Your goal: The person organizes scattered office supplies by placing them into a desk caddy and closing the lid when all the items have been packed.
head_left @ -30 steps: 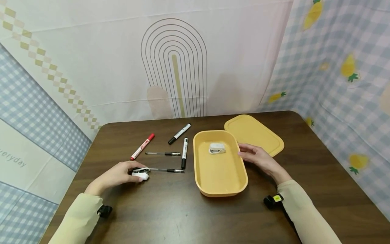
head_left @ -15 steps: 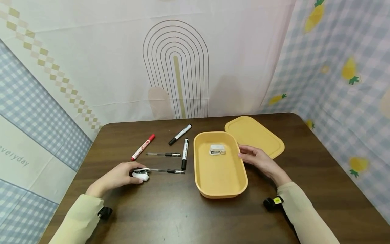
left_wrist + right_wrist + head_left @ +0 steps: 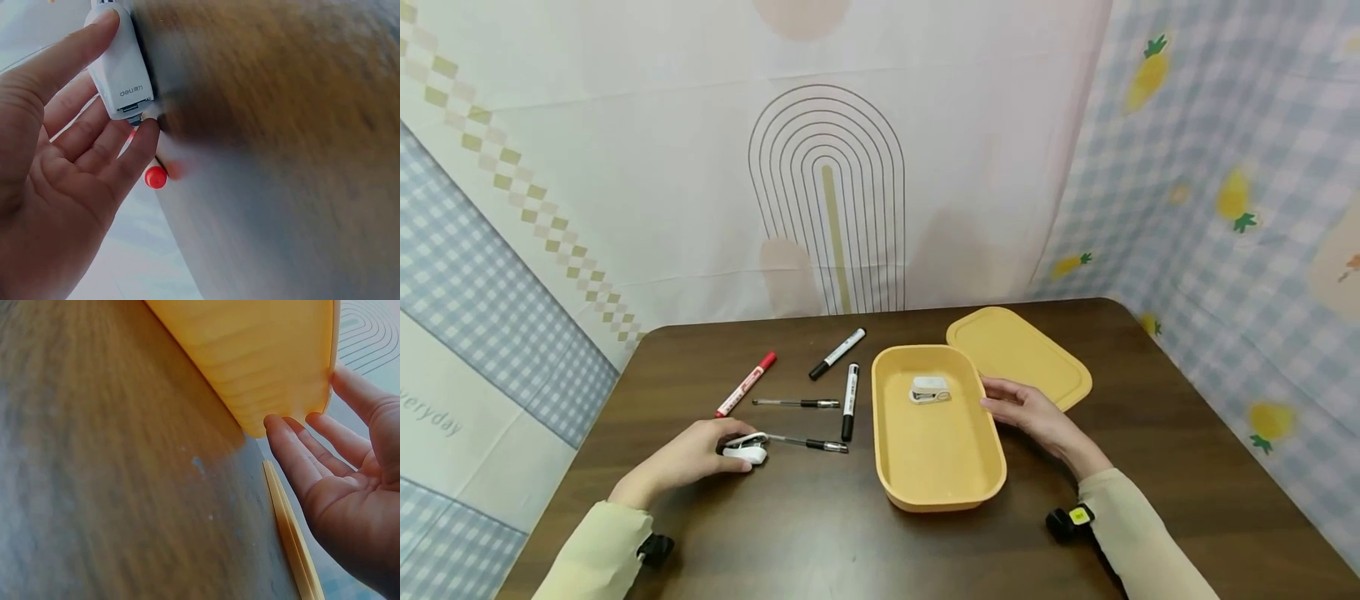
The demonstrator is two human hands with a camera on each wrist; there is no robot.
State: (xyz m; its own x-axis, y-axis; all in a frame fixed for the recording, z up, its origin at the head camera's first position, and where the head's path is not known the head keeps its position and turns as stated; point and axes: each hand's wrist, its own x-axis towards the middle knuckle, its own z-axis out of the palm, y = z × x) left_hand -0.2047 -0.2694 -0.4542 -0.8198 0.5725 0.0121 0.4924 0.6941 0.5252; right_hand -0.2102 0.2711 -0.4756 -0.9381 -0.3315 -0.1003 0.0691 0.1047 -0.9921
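Note:
On the left of the table, my left hand point(image 3: 696, 457) pinches a small white stapler point(image 3: 747, 450) between thumb and fingers. The left wrist view shows the stapler's printed white top point(image 3: 122, 72) under the thumb. A yellow plastic box point(image 3: 940, 450) stands at the middle right, with a second white stapler point(image 3: 929, 390) lying inside it. Against the box's right wall rest the fingertips of my right hand point(image 3: 1041, 421). In the right wrist view, the fingers of that hand point(image 3: 350, 481) are fairly straight, and the thumb touches near the rim.
A yellow lid point(image 3: 1022, 350) lies behind the box on the right. Left of the box are a red marker point(image 3: 747, 385), two black-capped markers point(image 3: 838, 353) and two black gel pens point(image 3: 808, 443). One pen's tip reaches the held stapler. A patterned cloth point(image 3: 985, 167) hangs behind the table.
The head view has tilted up slightly, so everything sits lower in the picture. Both hands, the staplers and the box keep their places on the table.

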